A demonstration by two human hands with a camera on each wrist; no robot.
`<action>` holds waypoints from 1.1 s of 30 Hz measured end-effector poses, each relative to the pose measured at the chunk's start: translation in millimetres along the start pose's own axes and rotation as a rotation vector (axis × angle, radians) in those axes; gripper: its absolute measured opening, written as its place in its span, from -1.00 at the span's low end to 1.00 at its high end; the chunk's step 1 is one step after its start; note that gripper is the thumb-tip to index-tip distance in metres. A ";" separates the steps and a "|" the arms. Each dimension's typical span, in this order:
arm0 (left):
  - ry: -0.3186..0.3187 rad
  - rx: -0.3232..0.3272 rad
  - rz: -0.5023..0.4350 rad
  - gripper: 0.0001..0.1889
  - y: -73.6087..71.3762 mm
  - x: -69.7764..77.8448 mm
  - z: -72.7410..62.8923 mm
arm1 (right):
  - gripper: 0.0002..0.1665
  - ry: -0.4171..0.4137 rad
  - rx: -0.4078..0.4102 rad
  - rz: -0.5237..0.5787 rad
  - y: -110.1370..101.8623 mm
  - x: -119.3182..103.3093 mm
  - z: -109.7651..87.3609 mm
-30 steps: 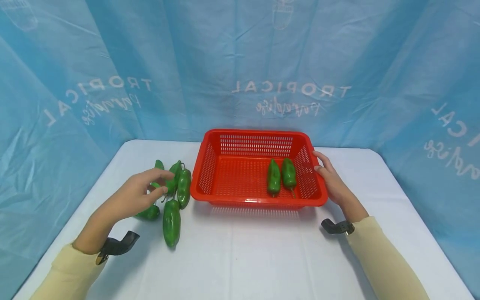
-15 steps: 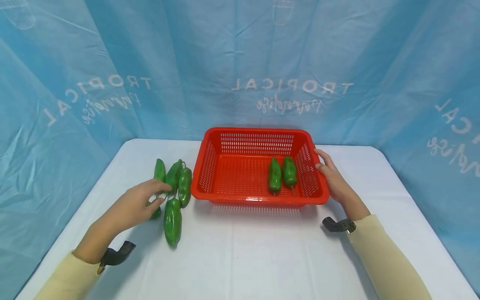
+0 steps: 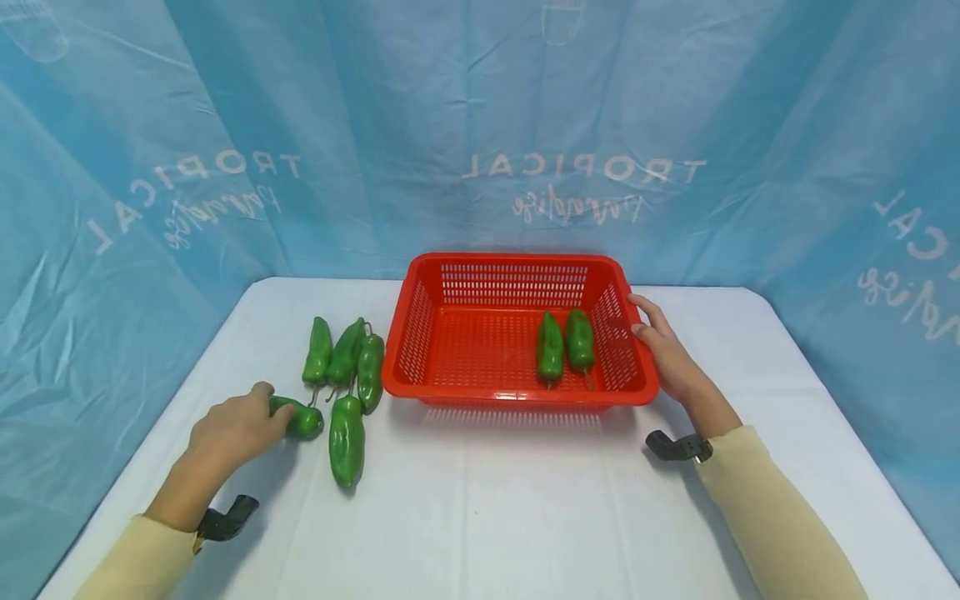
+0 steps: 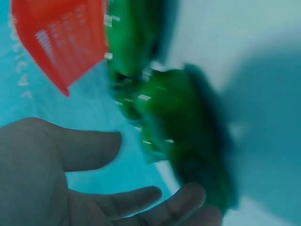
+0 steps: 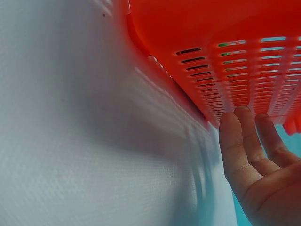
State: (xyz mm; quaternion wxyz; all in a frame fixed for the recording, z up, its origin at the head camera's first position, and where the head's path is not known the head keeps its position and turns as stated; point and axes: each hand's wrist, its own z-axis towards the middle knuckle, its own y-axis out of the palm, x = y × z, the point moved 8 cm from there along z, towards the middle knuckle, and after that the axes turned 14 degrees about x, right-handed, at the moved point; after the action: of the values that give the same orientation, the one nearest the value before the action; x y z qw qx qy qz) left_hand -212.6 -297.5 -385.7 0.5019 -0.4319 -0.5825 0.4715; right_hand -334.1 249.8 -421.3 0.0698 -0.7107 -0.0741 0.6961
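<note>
My left hand [image 3: 236, 427] is low over the left of the table, beside a green pepper [image 3: 304, 423] that it partly covers. In the left wrist view the thumb and fingers [image 4: 178, 202] are spread apart, with the fingertips right at a blurred green pepper [image 4: 181, 117]. Several more green peppers [image 3: 347, 442] lie loose just to the right and behind. A red plastic basket [image 3: 517, 397] stands at the back middle, with two green peppers [image 3: 550, 348] inside its right end. My right hand [image 3: 671, 358] holds the basket's right rim, fingers [image 5: 233, 146] against the slotted outer wall.
A white cloth covers the table [image 3: 480, 508]. Blue printed curtains [image 3: 465, 100] hang behind it and along both sides. A black wrist camera mount [image 3: 227, 518] sticks out from the left wrist, another black mount [image 3: 677, 447] from the right.
My left hand has moved back toward me and to the left, from over the rear peppers to the nearer-left one, uncovering the rear ones. The right hand stays on the basket.
</note>
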 end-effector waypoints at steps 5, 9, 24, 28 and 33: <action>-0.118 -0.079 -0.020 -0.23 14.0 -21.1 4.2 | -0.28 0.009 -0.012 0.012 2.5 1.4 -0.8; -0.159 -0.073 -0.049 -0.14 18.1 -28.6 8.0 | -0.29 0.005 -0.013 0.019 2.4 1.6 -1.0; -0.145 -0.060 -0.118 -0.14 24.3 -38.1 18.1 | -0.28 -0.002 -0.001 -0.002 -0.7 -0.6 -0.2; -0.183 -0.041 -0.136 -0.18 25.8 -40.1 21.4 | -0.28 -0.001 0.002 -0.003 -1.7 -1.3 0.2; -0.189 -0.042 -0.108 -0.20 24.7 -42.2 21.7 | -0.28 0.011 -0.006 0.003 -1.3 -0.7 -0.5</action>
State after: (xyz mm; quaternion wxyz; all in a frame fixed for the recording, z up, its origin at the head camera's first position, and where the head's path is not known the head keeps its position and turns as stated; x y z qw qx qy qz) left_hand -228.3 -336.7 -418.6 0.4605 -0.3638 -0.6593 0.4700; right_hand -333.6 250.9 -420.3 0.0670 -0.7148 -0.0745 0.6921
